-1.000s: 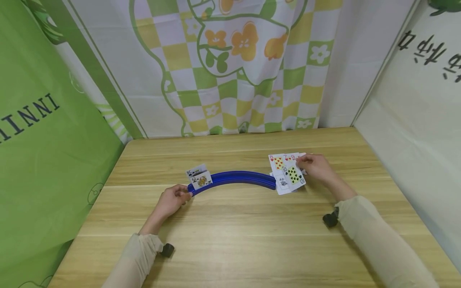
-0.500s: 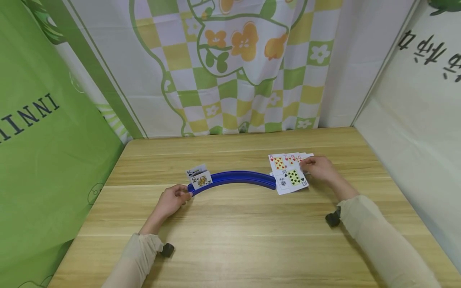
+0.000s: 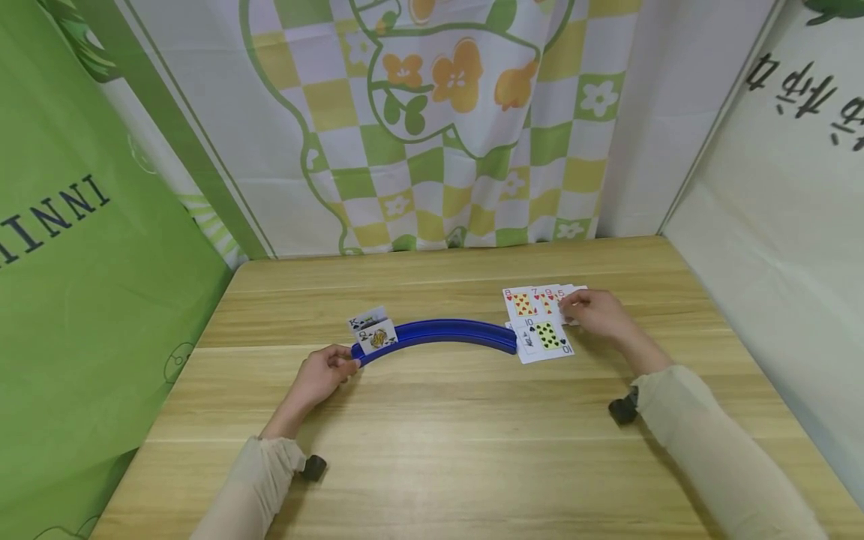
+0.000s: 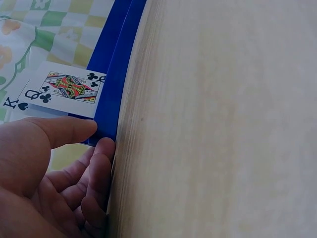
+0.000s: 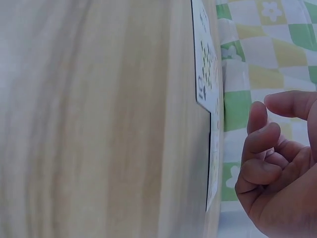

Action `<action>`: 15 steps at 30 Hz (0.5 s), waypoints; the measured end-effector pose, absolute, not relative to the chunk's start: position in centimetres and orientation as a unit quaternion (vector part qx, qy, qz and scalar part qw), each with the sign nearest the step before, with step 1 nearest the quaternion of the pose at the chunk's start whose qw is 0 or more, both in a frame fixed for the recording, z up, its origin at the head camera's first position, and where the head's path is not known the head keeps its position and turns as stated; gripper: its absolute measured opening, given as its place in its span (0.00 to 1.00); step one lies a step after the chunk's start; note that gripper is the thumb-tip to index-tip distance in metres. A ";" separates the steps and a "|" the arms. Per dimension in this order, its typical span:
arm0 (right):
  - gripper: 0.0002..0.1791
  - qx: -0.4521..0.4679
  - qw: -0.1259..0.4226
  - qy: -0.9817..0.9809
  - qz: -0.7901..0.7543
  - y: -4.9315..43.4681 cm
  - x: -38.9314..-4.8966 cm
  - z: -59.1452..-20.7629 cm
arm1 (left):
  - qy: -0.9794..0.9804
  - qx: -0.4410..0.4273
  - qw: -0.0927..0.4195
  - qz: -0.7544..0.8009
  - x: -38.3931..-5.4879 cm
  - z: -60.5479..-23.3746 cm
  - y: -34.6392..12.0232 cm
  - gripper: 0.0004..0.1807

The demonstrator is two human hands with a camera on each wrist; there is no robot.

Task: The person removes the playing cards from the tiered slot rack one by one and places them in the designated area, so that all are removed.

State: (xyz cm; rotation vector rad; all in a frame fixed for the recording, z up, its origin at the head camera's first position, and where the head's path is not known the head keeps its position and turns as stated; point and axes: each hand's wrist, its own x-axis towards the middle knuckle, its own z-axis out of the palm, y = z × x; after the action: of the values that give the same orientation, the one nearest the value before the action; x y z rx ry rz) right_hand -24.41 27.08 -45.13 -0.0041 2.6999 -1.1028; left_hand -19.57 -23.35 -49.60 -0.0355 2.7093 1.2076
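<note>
A curved blue playing card holder (image 3: 445, 330) lies on the table, its left end pinched between thumb and fingers of my left hand (image 3: 324, 379). In its slots near that end stand a queen of clubs (image 4: 72, 88) and, behind it, a king of spades (image 3: 365, 319). My right hand (image 3: 597, 313) hovers by the cards at the holder's right end. Its thumb and forefinger (image 5: 257, 116) come close together with nothing between them. Below it lies a ten of spades (image 3: 551, 336), partly over another black-suited card (image 3: 528, 340). A row of red heart cards (image 3: 523, 304) fans out behind.
The wooden table (image 3: 432, 450) stretches around the holder. A checkered curtain (image 3: 466, 187) hangs behind its back edge. Green fabric (image 3: 101, 300) stands on the left and a white sheet (image 3: 776, 225) on the right.
The ten of spades, pinched and tilted by my right hand earlier, now lies straight and let go. That hand sits slightly right of where it was. My left hand has stayed put.
</note>
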 end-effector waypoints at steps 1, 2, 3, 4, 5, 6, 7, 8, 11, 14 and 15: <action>0.19 -0.002 0.112 0.919 -0.378 26.9 -24.4 -45.0 | 0.910 -0.011 0.087 0.405 -19.6 -49.6 -23.3 0.17; 0.19 -0.002 0.113 0.917 -0.383 26.8 -24.4 -44.9 | 0.910 -0.011 0.086 0.405 -19.6 -49.6 -23.3 0.17; 0.18 -0.001 0.114 0.916 -0.385 26.7 -24.4 -44.9 | 0.910 -0.011 0.086 0.406 -19.5 -49.6 -23.3 0.17; 0.18 0.000 0.115 0.914 -0.388 26.6 -24.4 -44.8 | 0.910 -0.011 0.085 0.407 -19.6 -49.6 -23.3 0.17; 0.18 0.000 0.116 0.913 -0.392 26.5 -24.4 -44.7 | 0.910 -0.011 0.085 0.407 -19.6 -49.6 -23.3 0.17; 0.18 0.001 0.117 0.911 -0.396 26.4 -24.3 -44.6 | 0.910 -0.010 0.085 0.406 -19.5 -49.6 -23.3 0.17; 0.18 0.001 0.117 0.910 -0.398 26.3 -24.3 -44.6 | 0.910 -0.011 0.085 0.406 -19.6 -49.5 -23.3 0.17; 0.18 0.001 0.117 0.909 -0.400 26.2 -24.3 -44.5 | 0.909 -0.013 0.085 0.408 -19.6 -49.5 -23.3 0.17; 0.19 -0.002 0.113 0.909 -0.402 25.8 -24.3 -44.4 | 0.909 -0.015 0.089 0.408 -19.5 -49.5 -23.3 0.18; 0.18 -0.007 0.108 0.908 -0.404 25.6 -24.2 -44.3 | 0.906 -0.017 0.093 0.412 -19.5 -49.6 -23.3 0.18; 0.18 -0.008 0.106 0.908 -0.405 25.4 -24.2 -44.2 | 0.906 -0.018 0.095 0.413 -19.5 -49.6 -23.3 0.18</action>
State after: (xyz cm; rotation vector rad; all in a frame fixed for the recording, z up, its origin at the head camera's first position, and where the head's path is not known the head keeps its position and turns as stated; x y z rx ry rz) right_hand -24.18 25.44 -44.19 -0.0242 2.6762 -1.1923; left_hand -19.52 -23.33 -49.57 -0.0520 2.6859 1.2246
